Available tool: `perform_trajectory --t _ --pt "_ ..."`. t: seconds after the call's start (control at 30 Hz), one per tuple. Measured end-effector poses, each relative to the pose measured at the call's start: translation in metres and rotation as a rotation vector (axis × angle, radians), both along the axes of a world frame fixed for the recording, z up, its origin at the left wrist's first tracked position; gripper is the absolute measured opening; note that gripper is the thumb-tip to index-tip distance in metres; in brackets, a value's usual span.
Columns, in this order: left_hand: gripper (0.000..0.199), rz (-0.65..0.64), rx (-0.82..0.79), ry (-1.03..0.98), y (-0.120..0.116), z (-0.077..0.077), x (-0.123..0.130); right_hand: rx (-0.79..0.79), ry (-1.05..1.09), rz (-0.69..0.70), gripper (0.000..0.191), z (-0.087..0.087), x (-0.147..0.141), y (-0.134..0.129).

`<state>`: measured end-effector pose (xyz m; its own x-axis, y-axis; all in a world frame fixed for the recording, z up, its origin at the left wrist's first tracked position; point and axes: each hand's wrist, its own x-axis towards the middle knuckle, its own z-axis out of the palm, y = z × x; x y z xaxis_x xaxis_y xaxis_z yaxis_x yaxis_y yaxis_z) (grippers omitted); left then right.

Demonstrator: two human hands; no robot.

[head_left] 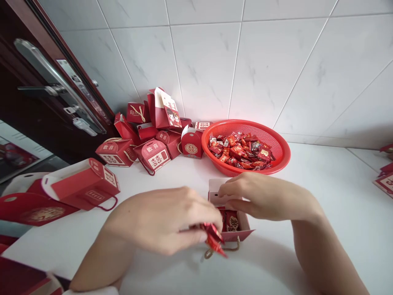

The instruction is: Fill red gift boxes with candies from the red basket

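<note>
Red wrapped candies (214, 239) are pinched in my left hand (172, 219), just left of an open red gift box (245, 224). Inside that box lie several dark red wrapped candies (231, 221). My right hand (250, 196) reaches over the far right side of the box, its fingers bent down at the pale inner flap (215, 188); whether they hold anything is hidden. A twisted cord handle (231, 247) hangs at the box's near side. Behind the box stands a red plastic basket (281, 153) with many wrapped candies (238, 151) in it.
Several red gift boxes (153, 153) are heaped against the tiled wall (205, 69). At the left, more open boxes (87, 184) lie near the edge of the white table (144, 180). A door with a metal handle (58, 86) is beyond them. Red items (387, 180) show at the far right.
</note>
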<state>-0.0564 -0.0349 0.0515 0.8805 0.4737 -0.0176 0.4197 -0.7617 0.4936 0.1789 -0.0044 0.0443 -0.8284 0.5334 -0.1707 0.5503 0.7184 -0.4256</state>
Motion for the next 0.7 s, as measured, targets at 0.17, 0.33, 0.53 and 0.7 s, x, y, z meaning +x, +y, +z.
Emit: perform_trajectory --t 0.17,0.33,0.53,0.7 --pt "0.024 0.404 -0.129 -0.352 0.027 0.005 0.004 -0.082 0.488 -0.120 0.025 0.015 0.028 0.006" --pt "0.030 0.548 -0.270 -0.521 0.035 -0.004 0.015 -0.185 0.734 -0.274 0.020 0.011 0.018 0.008" --pt "0.033 0.512 -0.303 -0.418 0.036 0.000 0.005 -0.102 0.670 -0.263 0.002 0.011 0.020 0.010" --pt "0.030 0.496 -0.212 -0.253 0.035 0.006 0.001 -0.003 0.252 -0.108 0.022 0.006 0.013 0.001"
